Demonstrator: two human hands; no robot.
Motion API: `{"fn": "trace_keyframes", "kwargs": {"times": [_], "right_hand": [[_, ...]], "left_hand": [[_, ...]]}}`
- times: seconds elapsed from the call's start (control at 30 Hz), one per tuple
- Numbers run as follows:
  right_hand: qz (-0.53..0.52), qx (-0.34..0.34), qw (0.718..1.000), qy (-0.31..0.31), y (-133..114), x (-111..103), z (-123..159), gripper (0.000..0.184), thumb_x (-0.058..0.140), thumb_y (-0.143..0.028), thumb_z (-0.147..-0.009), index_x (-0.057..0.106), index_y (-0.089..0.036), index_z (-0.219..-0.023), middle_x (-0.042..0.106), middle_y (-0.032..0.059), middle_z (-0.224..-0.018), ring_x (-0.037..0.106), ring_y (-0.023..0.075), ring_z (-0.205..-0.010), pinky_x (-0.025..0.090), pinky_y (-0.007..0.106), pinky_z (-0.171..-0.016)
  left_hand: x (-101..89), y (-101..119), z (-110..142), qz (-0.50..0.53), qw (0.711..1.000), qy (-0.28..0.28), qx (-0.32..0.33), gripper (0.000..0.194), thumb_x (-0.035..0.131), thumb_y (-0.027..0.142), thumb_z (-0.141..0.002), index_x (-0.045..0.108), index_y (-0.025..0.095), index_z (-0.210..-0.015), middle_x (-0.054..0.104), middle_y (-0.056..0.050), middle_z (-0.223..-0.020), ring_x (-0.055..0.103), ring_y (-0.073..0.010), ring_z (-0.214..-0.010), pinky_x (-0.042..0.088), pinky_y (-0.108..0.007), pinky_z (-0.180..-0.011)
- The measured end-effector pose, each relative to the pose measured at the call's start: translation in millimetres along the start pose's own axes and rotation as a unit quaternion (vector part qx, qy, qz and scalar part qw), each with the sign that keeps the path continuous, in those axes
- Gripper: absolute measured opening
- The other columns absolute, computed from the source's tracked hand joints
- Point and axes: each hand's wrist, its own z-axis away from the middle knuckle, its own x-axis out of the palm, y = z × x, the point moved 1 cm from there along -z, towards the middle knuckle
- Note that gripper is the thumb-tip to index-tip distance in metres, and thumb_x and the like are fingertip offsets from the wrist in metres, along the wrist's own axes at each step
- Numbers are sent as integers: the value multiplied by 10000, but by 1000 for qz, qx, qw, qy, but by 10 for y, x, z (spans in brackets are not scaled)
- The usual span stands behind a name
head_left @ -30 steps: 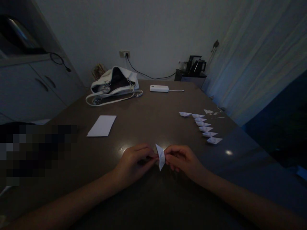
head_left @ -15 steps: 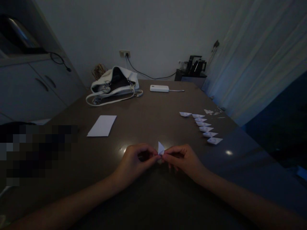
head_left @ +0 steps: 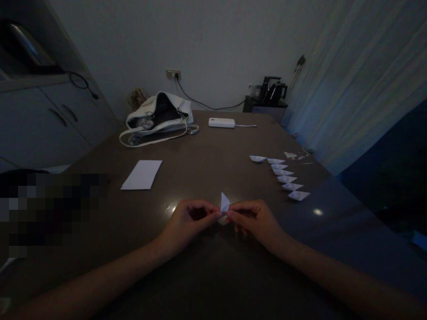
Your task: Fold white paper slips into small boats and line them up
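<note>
Between my two hands is a small piece of folded white paper [head_left: 224, 203], its pointed tip standing up above my fingers. My left hand [head_left: 191, 218] pinches its left side between thumb and forefinger. From the right, my right hand [head_left: 255, 217] grips the other side in the same kind of pinch. The lower part of the paper is partly hidden by the fingertips. Several folded paper boats [head_left: 287, 179] lie in a slanting row to the right. To the left rests a stack of white paper sheets [head_left: 142, 174].
A white handbag [head_left: 160, 116] lies at the back left of the dark table [head_left: 207, 155]. Near the far edge is a white power bank [head_left: 222, 123] with a short cable. Torn paper scraps [head_left: 295, 155] lie by the right edge. A kettle [head_left: 276, 92] stands beyond.
The folded paper's tip has risen slightly and shows a little wider between my fingers. Both hands keep their pinch and have barely shifted.
</note>
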Motion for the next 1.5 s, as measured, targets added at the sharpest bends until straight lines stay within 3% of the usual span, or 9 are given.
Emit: {"fn": "trace_keyframes", "kwargs": {"times": [0.1, 0.23, 0.4, 0.6, 0.7, 0.87, 1.07, 1.27, 1.5], "right_hand": [[6, 0, 1000, -5, 8, 8, 13, 298, 650, -382, -790, 720, -173, -990, 676, 33, -726, 511, 59, -470, 371, 151, -382], [21, -14, 999, -27, 11, 25, 36, 331, 620, -363, -820, 692, -190, -1092, 688, 48, -783, 535, 74, -515, 386, 161, -401], [15, -22, 999, -39, 11, 14, 32, 299, 607, -362, -835, 704, -181, -1053, 685, 50, -803, 533, 70, -527, 404, 162, -417], [-10, -22, 999, -44, 47, -19, 2, 344, 605, -381, -840, 663, -191, -1121, 682, 48, -837, 538, 65, -525, 401, 161, -417], [-9, -20, 999, -46, 38, -19, -4, 340, 610, -387, -833, 662, -173, -1093, 683, 54, -835, 551, 75, -541, 411, 170, -422], [-59, -4, 998, -31, -28, -40, -11, 301, 639, -385, -804, 647, -176, -1021, 642, 3, -691, 519, 68, -498, 390, 169, -427], [-136, 39, 988, -56, -24, -54, -2, 243, 648, -392, -805, 651, -163, -888, 600, -18, -615, 489, 54, -478, 351, 162, -442], [-226, 104, 963, -104, -1, -33, 16, 276, 702, -334, -756, 653, -150, -955, 598, -14, -597, 474, 51, -454, 294, 157, -415], [-270, 122, 942, -155, 16, -76, 15, 227, 697, -282, -773, 652, -144, -947, 611, -4, -632, 486, 45, -469, 306, 153, -430]], "left_hand": [[-5, -34, -8, 4, 999, 31, -11, 188, 732, 256, -703, 708, 116, -826, 643, -9, -634, 580, -104, -571, 457, -194, -524], [-11, -41, -17, 37, 999, 30, -22, 201, 739, 312, -703, 686, 124, -754, 639, -10, -623, 569, -96, -545, 435, -172, -472], [-14, -6, -18, 56, 998, 3, -25, 189, 732, 306, -707, 670, 127, -695, 603, 13, -581, 527, -75, -507, 404, -158, -445], [-12, -27, -28, 64, 998, 14, -10, 184, 713, 295, -719, 701, 139, -815, 589, 23, -585, 500, -71, -489, 384, -164, -438], [-17, -44, -27, 36, 999, -9, -8, 190, 669, 307, -760, 700, 132, -826, 598, 10, -595, 487, -73, -486, 379, -172, -446], [-42, 21, 29, -115, 987, -29, 105, 184, 564, 234, -848, 697, 147, -940, 647, -28, -730, 565, -113, -620, 446, -208, -556], [-80, 83, 72, -260, 932, 38, 248, 131, 643, 168, -814, 681, 124, -931, 621, -20, -699, 580, -115, -616, 457, -205, -582], [-93, 65, 68, -307, 905, 30, 293, 141, 661, 147, -798, 695, 105, -928, 628, -48, -720, 591, -124, -601, 479, -210, -553], [-97, 59, 79, -314, 898, 8, 309, 120, 635, 159, -827, 700, 108, -915, 637, -55, -734, 594, -120, -597, 483, -204, -544]]}}
